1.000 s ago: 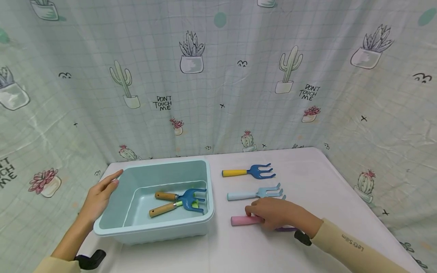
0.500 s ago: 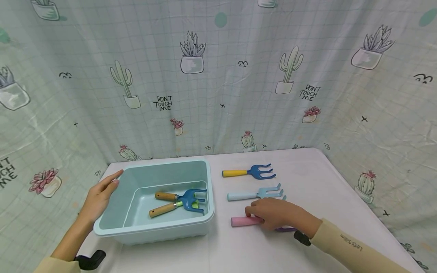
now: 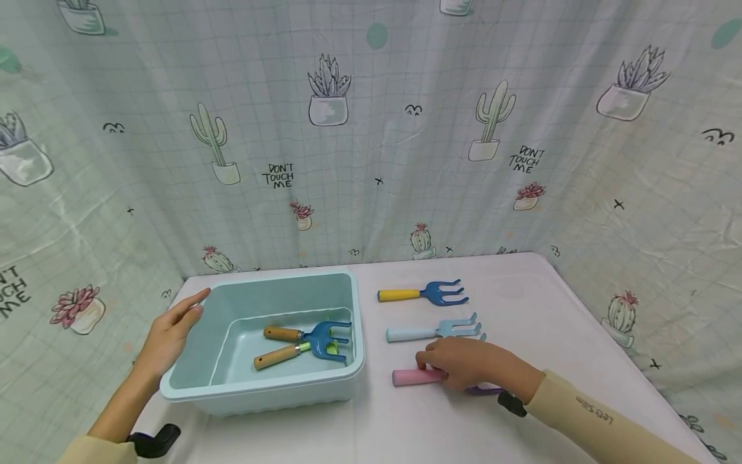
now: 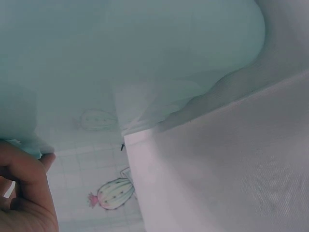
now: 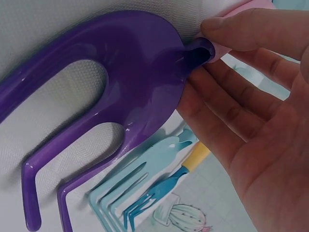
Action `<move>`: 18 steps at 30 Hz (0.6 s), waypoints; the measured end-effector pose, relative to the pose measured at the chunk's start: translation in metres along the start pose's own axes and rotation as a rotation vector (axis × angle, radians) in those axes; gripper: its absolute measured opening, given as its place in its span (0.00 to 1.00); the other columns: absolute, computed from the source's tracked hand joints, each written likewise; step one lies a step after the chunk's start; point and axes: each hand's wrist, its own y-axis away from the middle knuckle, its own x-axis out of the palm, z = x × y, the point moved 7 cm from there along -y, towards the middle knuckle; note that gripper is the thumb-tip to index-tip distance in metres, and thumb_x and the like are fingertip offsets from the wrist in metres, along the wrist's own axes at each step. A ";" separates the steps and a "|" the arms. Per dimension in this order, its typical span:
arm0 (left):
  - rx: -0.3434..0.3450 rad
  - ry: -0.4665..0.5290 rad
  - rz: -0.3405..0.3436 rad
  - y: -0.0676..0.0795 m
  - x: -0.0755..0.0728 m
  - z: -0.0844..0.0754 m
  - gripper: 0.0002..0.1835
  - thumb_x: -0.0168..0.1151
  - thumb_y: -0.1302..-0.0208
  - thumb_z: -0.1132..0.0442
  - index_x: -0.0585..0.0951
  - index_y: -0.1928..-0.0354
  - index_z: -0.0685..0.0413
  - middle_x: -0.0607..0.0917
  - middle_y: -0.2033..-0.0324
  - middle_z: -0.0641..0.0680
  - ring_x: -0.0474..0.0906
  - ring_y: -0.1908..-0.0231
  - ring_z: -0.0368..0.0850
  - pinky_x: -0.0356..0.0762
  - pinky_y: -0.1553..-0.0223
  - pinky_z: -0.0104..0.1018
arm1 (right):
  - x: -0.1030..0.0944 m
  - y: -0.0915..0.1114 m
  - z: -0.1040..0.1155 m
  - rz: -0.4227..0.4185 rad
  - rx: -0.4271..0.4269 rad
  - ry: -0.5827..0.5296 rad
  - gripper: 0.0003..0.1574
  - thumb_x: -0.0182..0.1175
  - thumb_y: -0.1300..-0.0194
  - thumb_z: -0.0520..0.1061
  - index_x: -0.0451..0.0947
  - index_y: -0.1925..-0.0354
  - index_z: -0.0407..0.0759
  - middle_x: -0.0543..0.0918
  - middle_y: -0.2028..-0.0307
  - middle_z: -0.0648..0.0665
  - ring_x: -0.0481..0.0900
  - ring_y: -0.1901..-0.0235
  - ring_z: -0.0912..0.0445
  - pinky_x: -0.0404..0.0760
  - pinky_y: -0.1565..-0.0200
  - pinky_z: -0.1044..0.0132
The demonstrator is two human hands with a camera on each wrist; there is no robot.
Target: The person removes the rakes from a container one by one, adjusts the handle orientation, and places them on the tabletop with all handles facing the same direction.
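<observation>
My right hand (image 3: 458, 362) pinches a hand rake by its pink handle (image 3: 418, 376), near where it meets the purple head (image 5: 130, 63). In the right wrist view, the thumb lies on one side of the handle and the fingers on the other. The rake lies at the white table's surface, its head mostly hidden by the hand in the head view. At the left, my left hand (image 3: 169, 335) grips the rim of a pale blue plastic basin (image 3: 255, 393). Inside the basin lie a blue hand rake (image 3: 324, 340) and a second wooden-handled tool (image 3: 278, 356) with a green neck, partly covered.
Two more hand rakes lie beyond my right hand: a light blue one (image 3: 413, 333) and a blue one with a yellow handle (image 3: 400, 294). All rest on the white table (image 3: 394, 432). A cactus-print curtain (image 3: 371, 142) surrounds the table's back and sides.
</observation>
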 end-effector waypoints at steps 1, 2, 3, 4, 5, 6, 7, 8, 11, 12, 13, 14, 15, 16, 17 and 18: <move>0.000 -0.003 -0.002 0.000 0.000 0.000 0.29 0.35 0.24 0.44 0.56 0.25 0.40 0.60 0.28 0.61 0.63 0.34 0.67 0.79 0.57 0.28 | 0.000 0.000 0.000 0.001 0.002 0.001 0.23 0.65 0.43 0.41 0.75 0.53 0.65 0.75 0.70 0.61 0.69 0.69 0.64 0.75 0.64 0.69; -0.002 -0.008 -0.003 0.000 0.000 0.001 0.29 0.35 0.24 0.44 0.56 0.25 0.40 0.60 0.28 0.60 0.63 0.34 0.67 0.79 0.56 0.28 | 0.000 0.000 0.000 0.002 0.003 0.003 0.23 0.65 0.43 0.42 0.75 0.53 0.65 0.75 0.70 0.61 0.69 0.69 0.64 0.74 0.64 0.69; -0.001 -0.005 -0.003 -0.001 0.000 0.001 0.29 0.35 0.24 0.44 0.56 0.25 0.40 0.59 0.27 0.61 0.63 0.34 0.67 0.80 0.55 0.32 | 0.000 0.000 0.000 0.003 0.004 0.004 0.22 0.65 0.43 0.42 0.75 0.53 0.65 0.75 0.70 0.61 0.69 0.69 0.64 0.74 0.64 0.69; -0.004 -0.003 -0.005 -0.001 0.001 0.001 0.29 0.35 0.24 0.43 0.56 0.25 0.40 0.59 0.27 0.60 0.63 0.34 0.67 0.80 0.54 0.32 | 0.000 0.000 0.000 0.004 0.006 0.004 0.22 0.65 0.43 0.42 0.75 0.54 0.65 0.75 0.70 0.61 0.69 0.69 0.64 0.74 0.64 0.69; -0.007 0.000 -0.005 -0.001 0.001 0.002 0.29 0.36 0.24 0.43 0.56 0.25 0.40 0.59 0.27 0.60 0.63 0.34 0.66 0.80 0.54 0.31 | 0.000 0.000 0.000 0.007 0.009 0.005 0.22 0.65 0.43 0.42 0.75 0.54 0.65 0.75 0.70 0.61 0.69 0.70 0.64 0.74 0.65 0.69; -0.013 -0.003 -0.005 -0.002 0.001 0.002 0.29 0.35 0.24 0.43 0.56 0.25 0.39 0.59 0.27 0.60 0.63 0.34 0.66 0.79 0.54 0.30 | 0.000 0.000 0.000 0.009 0.009 0.005 0.21 0.65 0.43 0.43 0.75 0.54 0.65 0.75 0.70 0.61 0.69 0.70 0.64 0.74 0.65 0.69; -0.013 0.002 -0.005 -0.002 0.001 0.002 0.29 0.35 0.24 0.43 0.56 0.25 0.40 0.59 0.27 0.60 0.63 0.34 0.66 0.80 0.53 0.34 | 0.000 0.000 0.000 0.010 0.009 0.002 0.21 0.66 0.43 0.44 0.75 0.54 0.65 0.75 0.71 0.61 0.69 0.70 0.64 0.73 0.65 0.70; -0.013 0.010 -0.004 -0.002 0.001 0.002 0.29 0.35 0.24 0.43 0.56 0.25 0.40 0.59 0.27 0.60 0.63 0.34 0.66 0.81 0.50 0.40 | 0.000 0.000 0.000 0.010 0.006 -0.001 0.20 0.66 0.43 0.45 0.75 0.54 0.65 0.75 0.71 0.61 0.69 0.70 0.64 0.73 0.66 0.70; -0.014 0.009 -0.004 -0.002 0.001 0.001 0.29 0.35 0.24 0.43 0.56 0.25 0.41 0.59 0.27 0.60 0.63 0.34 0.66 0.79 0.48 0.48 | -0.002 0.000 0.001 -0.001 -0.008 -0.011 0.19 0.67 0.42 0.51 0.74 0.53 0.65 0.74 0.70 0.60 0.69 0.70 0.64 0.71 0.68 0.71; -0.015 0.006 -0.004 -0.001 0.001 0.001 0.29 0.35 0.24 0.43 0.56 0.25 0.41 0.59 0.27 0.60 0.63 0.34 0.67 0.79 0.48 0.48 | -0.004 0.000 0.001 -0.010 -0.018 -0.012 0.19 0.67 0.42 0.53 0.75 0.53 0.65 0.74 0.70 0.60 0.69 0.70 0.64 0.71 0.68 0.70; -0.010 0.013 -0.004 -0.001 0.001 0.001 0.29 0.35 0.24 0.43 0.56 0.25 0.41 0.59 0.27 0.61 0.63 0.34 0.67 0.80 0.49 0.46 | -0.006 0.000 0.002 -0.019 -0.027 -0.009 0.19 0.67 0.42 0.55 0.75 0.53 0.64 0.75 0.69 0.59 0.69 0.70 0.64 0.71 0.68 0.71; -0.011 0.015 -0.004 -0.001 0.001 0.001 0.29 0.35 0.24 0.43 0.56 0.25 0.41 0.59 0.27 0.61 0.63 0.34 0.67 0.81 0.51 0.40 | -0.008 0.000 0.002 -0.030 -0.037 -0.002 0.19 0.66 0.42 0.57 0.75 0.52 0.64 0.75 0.68 0.59 0.69 0.70 0.65 0.72 0.68 0.71; -0.012 0.014 -0.004 0.000 0.001 0.001 0.29 0.35 0.24 0.43 0.56 0.25 0.40 0.59 0.27 0.61 0.63 0.34 0.67 0.80 0.54 0.34 | -0.010 0.000 0.003 -0.042 -0.044 0.007 0.20 0.66 0.42 0.59 0.75 0.52 0.64 0.76 0.67 0.59 0.70 0.69 0.65 0.73 0.67 0.70; -0.012 0.014 -0.004 0.000 0.001 0.001 0.29 0.35 0.24 0.43 0.56 0.26 0.40 0.59 0.28 0.61 0.64 0.35 0.67 0.79 0.56 0.28 | -0.012 0.000 0.003 -0.053 -0.048 0.018 0.21 0.66 0.42 0.61 0.75 0.51 0.63 0.77 0.66 0.59 0.70 0.69 0.65 0.75 0.65 0.70; -0.013 0.015 -0.004 0.000 0.001 0.002 0.29 0.35 0.24 0.43 0.57 0.26 0.40 0.59 0.28 0.61 0.64 0.35 0.67 0.77 0.59 0.23 | -0.015 0.000 0.003 -0.066 -0.055 0.029 0.21 0.65 0.42 0.62 0.76 0.51 0.62 0.77 0.64 0.58 0.71 0.68 0.65 0.76 0.64 0.69; -0.009 0.023 -0.004 0.000 0.001 0.002 0.29 0.36 0.24 0.43 0.57 0.26 0.40 0.59 0.28 0.61 0.64 0.35 0.67 0.76 0.60 0.21 | -0.019 0.000 0.003 -0.076 -0.060 0.038 0.21 0.65 0.42 0.63 0.76 0.51 0.62 0.78 0.63 0.58 0.72 0.67 0.65 0.77 0.63 0.68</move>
